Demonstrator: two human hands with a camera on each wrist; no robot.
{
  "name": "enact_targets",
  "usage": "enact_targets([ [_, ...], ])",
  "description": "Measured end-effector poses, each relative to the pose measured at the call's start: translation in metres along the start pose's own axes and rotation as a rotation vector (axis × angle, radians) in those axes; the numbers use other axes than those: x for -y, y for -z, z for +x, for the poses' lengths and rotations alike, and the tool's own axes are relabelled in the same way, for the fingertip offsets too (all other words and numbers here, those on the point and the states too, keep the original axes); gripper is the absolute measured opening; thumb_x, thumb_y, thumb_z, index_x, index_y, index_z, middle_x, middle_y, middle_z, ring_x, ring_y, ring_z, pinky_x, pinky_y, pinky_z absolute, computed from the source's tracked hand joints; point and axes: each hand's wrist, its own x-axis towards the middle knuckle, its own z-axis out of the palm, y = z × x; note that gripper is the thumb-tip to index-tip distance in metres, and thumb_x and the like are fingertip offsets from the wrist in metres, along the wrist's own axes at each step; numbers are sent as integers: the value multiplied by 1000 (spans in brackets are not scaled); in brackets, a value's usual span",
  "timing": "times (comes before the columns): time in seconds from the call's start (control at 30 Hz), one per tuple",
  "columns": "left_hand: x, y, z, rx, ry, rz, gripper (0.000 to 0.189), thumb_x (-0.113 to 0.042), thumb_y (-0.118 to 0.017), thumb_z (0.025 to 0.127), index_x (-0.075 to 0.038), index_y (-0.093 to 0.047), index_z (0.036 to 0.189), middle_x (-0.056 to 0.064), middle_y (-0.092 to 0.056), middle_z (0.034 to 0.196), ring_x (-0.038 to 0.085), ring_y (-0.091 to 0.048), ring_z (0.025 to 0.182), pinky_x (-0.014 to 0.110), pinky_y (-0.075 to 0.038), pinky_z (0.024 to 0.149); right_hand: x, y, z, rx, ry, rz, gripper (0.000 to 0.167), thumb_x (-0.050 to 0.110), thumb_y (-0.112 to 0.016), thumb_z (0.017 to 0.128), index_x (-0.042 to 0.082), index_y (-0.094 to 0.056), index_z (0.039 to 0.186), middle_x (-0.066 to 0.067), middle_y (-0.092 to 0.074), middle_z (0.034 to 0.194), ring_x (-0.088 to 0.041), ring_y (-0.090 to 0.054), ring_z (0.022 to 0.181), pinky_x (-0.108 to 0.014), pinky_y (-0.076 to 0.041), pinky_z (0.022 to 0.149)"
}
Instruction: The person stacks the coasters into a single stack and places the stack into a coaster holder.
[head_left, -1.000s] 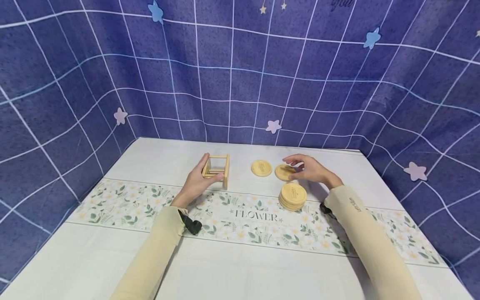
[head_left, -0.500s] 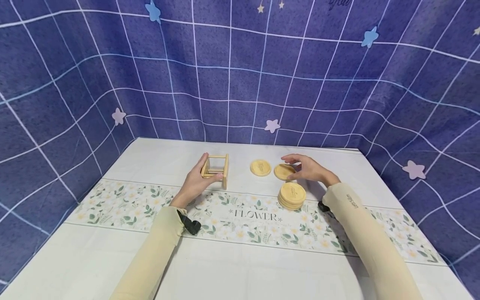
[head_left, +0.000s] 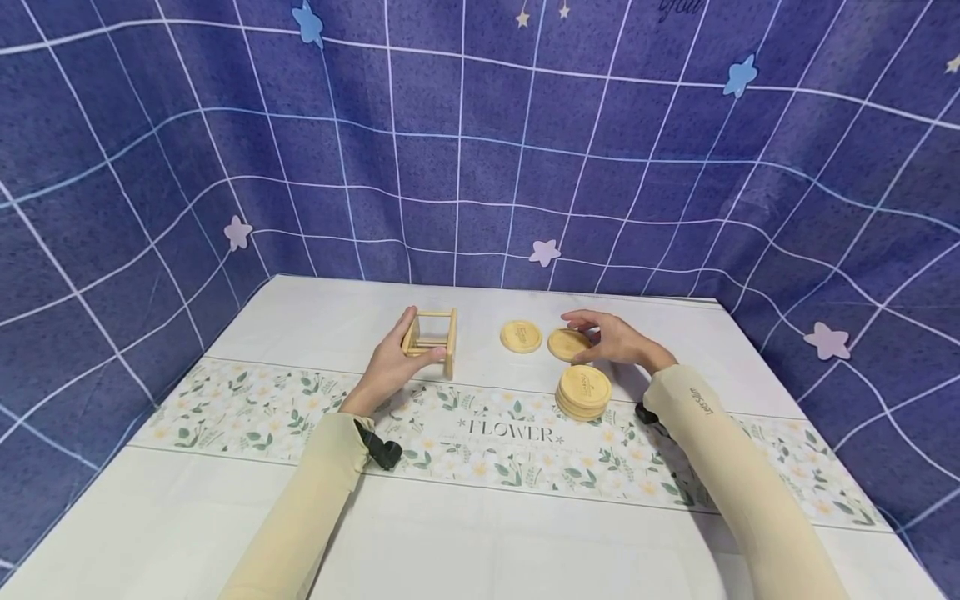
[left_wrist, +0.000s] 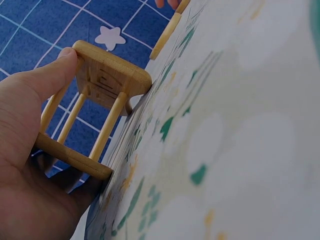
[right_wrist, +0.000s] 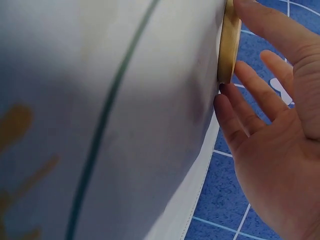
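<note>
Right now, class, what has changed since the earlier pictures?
The right hand has shifted very slightly left at the partly covered coaster; nothing was visibly taken up or let go. The left hand still holds the wooden rack; the uncovered coaster and coaster stack stayed put.

Yellow rack (left_wrist: 114,72), discs (head_left: 521,336) and stack (head_left: 584,388) are contrasting with white cloth (head_left: 450,533) and purple-blue curtain (head_left: 427,167).

The cloth's band (head_left: 480,468) is carrying floral print in white, green and yellow-orange around dark grey "FLOWER" lettering (head_left: 513,431), while the curtain is showing white and light-blue grid lines with blue, lilac and cream stars (head_left: 545,252). The sleeves (head_left: 300,500) are showing pale cream, the straps (head_left: 387,454) black.
</note>
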Motion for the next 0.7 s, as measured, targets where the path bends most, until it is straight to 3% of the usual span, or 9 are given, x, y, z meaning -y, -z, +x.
enact_targets([
  [0.43, -1, 0, -1, -2, 0, 3, 109, -37, -85, 102, -16, -13, 180, 9, -7, 187, 32, -8, 172, 49, -12, 141, 3, -5, 2, -12, -18, -116, 79, 1, -96, 86, -7, -58, 155, -28, -66, 144, -45, -63, 128, -61, -55, 110],
  [0.7, -2, -1, 0, -2, -2, -6, 110, -36, -86, 101, -16, -12, 180, 8, -7, 187, 32, -7, 172, 47, -12, 141, 2, -5, 1, -4, -37, -123, 76, 0, -94, 87, -6, -59, 155, -26, -63, 152, -44, -63, 130, -59, -56, 111],
])
